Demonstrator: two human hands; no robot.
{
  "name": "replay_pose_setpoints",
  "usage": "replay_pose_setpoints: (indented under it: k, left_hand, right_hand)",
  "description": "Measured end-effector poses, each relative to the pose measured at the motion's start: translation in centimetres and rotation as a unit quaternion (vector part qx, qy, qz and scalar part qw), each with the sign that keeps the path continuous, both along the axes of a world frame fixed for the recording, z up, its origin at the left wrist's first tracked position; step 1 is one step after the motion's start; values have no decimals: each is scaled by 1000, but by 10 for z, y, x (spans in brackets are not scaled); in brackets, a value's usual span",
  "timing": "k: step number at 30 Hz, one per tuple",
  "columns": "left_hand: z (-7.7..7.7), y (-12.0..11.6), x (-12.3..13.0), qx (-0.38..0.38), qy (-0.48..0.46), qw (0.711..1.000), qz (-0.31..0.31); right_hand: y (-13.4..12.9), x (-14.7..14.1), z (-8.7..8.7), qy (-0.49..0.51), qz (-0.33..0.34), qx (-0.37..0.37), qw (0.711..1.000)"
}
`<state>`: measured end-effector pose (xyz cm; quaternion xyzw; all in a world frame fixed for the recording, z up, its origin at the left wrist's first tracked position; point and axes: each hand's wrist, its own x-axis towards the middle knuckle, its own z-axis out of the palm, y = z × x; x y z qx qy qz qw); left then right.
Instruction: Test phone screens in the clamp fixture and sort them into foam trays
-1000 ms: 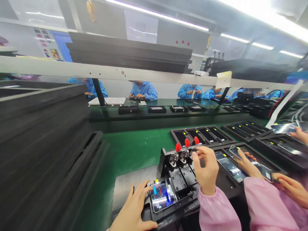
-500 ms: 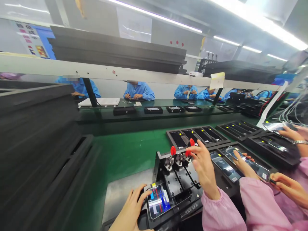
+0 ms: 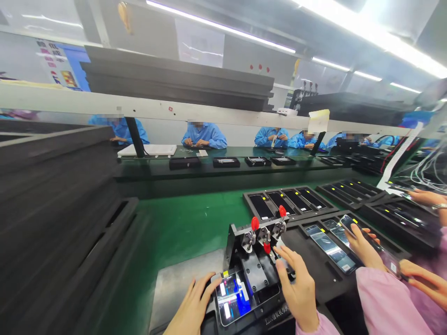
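Observation:
A black fixture with a row of toggle clamps stands before me. The left red-tipped lever and the right red-tipped lever point up; the middle red-tipped lever is tilted down. In the fixture's front lies a smartphone with a lit screen and a yellow tab, its right side beneath the clamp plates. My left hand is open, fingertips touching the phone's upper left edge, thumb out of sight. Beside the middle lever, my right hand has its fingers apart and grips nothing.
Dark foam trays with phones stand behind and right of the fixture. At right a co-worker's hands hold a phone. A tall stack of black trays fills the left. A white shelf beam crosses ahead; people in blue sit beyond.
My right hand has moved down from the red levers, and the middle lever has swung from raised to down. My left hand stays at the phone. The view has shifted slightly.

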<state>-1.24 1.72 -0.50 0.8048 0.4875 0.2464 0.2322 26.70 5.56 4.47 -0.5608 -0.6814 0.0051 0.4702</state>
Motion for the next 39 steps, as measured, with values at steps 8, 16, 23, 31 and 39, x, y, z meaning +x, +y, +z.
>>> replay_pose_setpoints:
  k: [8,16,23,31,39]
  left_hand:
    - [7,-4,-5,-67,13,998,-15]
    - [2,-4,-5,-64,34,997,-11]
    - [0,-5,-3,-54,61,997,-9]
    - [0,-5,-4,-51,64,997,-3]
    - [0,-4,-4,-52,63,997,-4]
  right_hand:
    - [34,-12,10,-20,-4,-144,989]
    - [31,-14,-2,-154,-87,-125,976]
    - [33,-14,-4,-148,-88,-134,976]
    - [33,-14,-5,-152,-94,-135,975]
    - [32,-15,-4,-155,-93,-118,976]
